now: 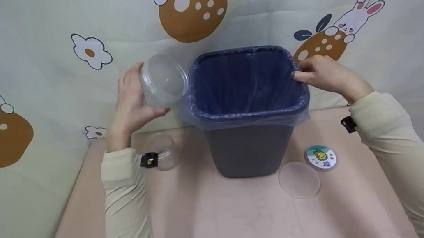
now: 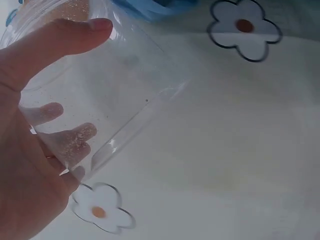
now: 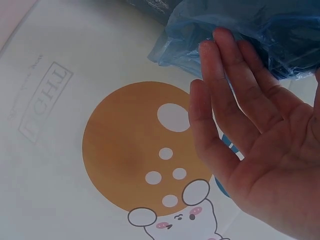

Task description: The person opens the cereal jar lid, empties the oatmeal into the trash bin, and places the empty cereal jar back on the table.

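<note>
My left hand (image 1: 128, 101) grips a clear plastic jar (image 1: 165, 80), tilted, its round mouth turned toward the bin. Through the clear wall in the left wrist view, fingers (image 2: 75, 137) show along one side and the thumb lies across the other; small specks dot the plastic. A dark grey trash bin (image 1: 251, 146) stands upright in the middle, lined with a translucent blue trash bag (image 1: 253, 115) folded over its rim. At the right rim, my right hand (image 1: 328, 75) holds the edge, thumb over the top. Its fingers (image 3: 235, 82) lie against the outer bag in the right wrist view.
Another clear jar (image 1: 165, 152) is on the pink table (image 1: 227, 225) beside the left wrist. Right of the bin's base lie a clear round disc (image 1: 299, 180) and a round lid with a printed label (image 1: 321, 157). A patterned cloth (image 1: 55, 99) hangs close behind.
</note>
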